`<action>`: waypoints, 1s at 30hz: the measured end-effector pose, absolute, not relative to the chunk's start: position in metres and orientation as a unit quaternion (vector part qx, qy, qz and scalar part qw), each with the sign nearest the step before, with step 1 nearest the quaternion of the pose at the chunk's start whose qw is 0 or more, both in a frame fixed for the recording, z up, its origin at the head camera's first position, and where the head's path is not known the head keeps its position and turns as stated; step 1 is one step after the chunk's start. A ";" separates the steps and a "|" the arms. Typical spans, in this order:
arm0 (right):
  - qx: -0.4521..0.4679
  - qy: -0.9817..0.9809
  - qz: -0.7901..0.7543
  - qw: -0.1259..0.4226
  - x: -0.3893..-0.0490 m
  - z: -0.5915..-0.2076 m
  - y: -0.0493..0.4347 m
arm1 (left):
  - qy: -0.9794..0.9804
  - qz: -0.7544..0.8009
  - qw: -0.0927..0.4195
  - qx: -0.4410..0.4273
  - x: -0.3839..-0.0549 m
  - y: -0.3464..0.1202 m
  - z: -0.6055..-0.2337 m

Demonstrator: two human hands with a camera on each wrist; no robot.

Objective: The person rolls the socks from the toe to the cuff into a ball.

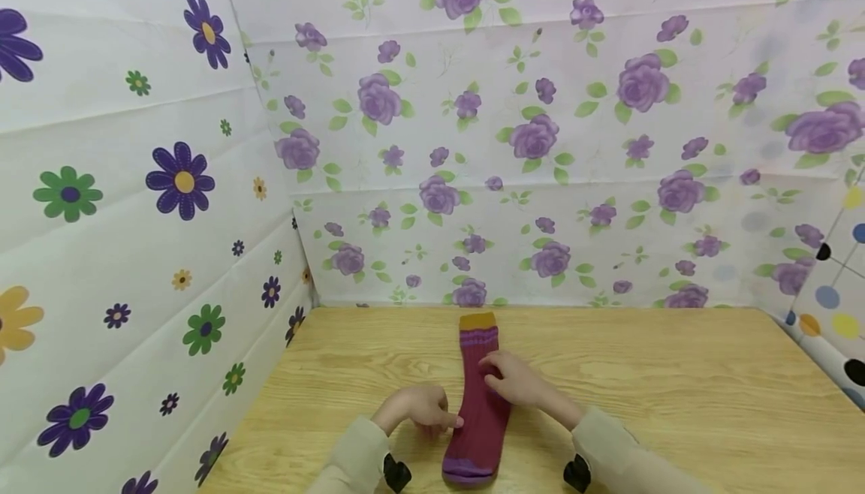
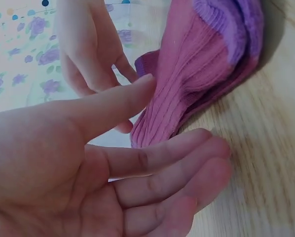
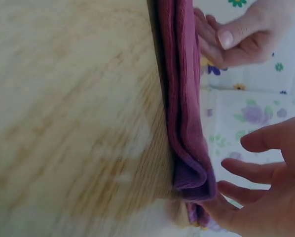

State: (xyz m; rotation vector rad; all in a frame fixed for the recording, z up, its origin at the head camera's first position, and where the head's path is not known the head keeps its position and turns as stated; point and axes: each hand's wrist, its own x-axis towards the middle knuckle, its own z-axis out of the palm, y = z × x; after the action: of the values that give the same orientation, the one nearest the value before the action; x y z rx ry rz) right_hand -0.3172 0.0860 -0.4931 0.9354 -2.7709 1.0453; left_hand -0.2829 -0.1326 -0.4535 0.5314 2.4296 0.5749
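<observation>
A pair of maroon socks (image 1: 476, 434) lies lengthwise on the table, one on the other, with purple toes nearest me and a mustard cuff (image 1: 477, 321) at the far end. My left hand (image 1: 424, 408) is at their left edge, its thumb tip over the fabric. In the left wrist view that hand's fingers (image 2: 182, 173) are loosely extended beside the ribbed knit. Over the right edge, farther up the leg, is my right hand (image 1: 516, 381), fingers spread and relaxed. The right wrist view shows the stacked layers (image 3: 182, 89) edge-on, with fingertips close by the folded purple end.
The wooden table (image 1: 642, 374) extends to both sides of the socks. A floral sheet (image 1: 541, 141) hangs behind its far edge, and another with daisies (image 1: 122, 254) hangs at the left. A dotted sheet (image 1: 834, 291) is at the right.
</observation>
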 end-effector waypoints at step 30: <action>0.408 -0.900 0.146 0.054 -0.258 -0.474 0.079 | 0.908 0.225 0.105 0.338 -0.281 -0.123 -0.475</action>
State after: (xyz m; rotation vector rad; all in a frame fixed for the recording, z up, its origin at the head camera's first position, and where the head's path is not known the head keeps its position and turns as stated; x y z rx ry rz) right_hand -0.2582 0.0790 -0.4740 1.2387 -2.7338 0.4449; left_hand -0.2811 -0.1227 -0.4755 0.9960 2.6761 0.6628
